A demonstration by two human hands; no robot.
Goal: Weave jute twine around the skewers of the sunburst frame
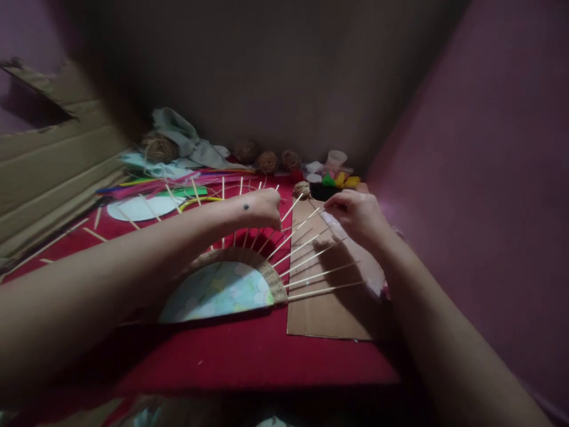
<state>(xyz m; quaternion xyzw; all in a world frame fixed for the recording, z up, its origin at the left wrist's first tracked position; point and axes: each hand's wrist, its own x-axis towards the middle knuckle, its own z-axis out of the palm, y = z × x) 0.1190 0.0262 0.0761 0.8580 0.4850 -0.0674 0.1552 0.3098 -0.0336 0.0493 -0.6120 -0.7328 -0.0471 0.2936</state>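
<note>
A half-round piece lies on the red table, with a blue-green floral panel (222, 289) inside a woven twine band (272, 277). Several thin wooden sticks (317, 253) fan out from the band. My left hand (265, 209) is closed above the sticks at the middle; its fingertips are turned away, and what they hold is hidden. To the right, my right hand (359, 217) pinches thumb and fingers together by the stick tips, seemingly on a thin strand of twine. Behind the sticks sits a small twine ball (301, 189).
A cardboard sheet (311, 320) lies on the red table (249, 362) at right. Several twine balls (267, 161), cloth (178, 133), coloured strips (164, 182), a white oval (144, 209) and a plastic cup (336, 159) are behind. A cardboard box (84, 142) stands left; a wall rises right.
</note>
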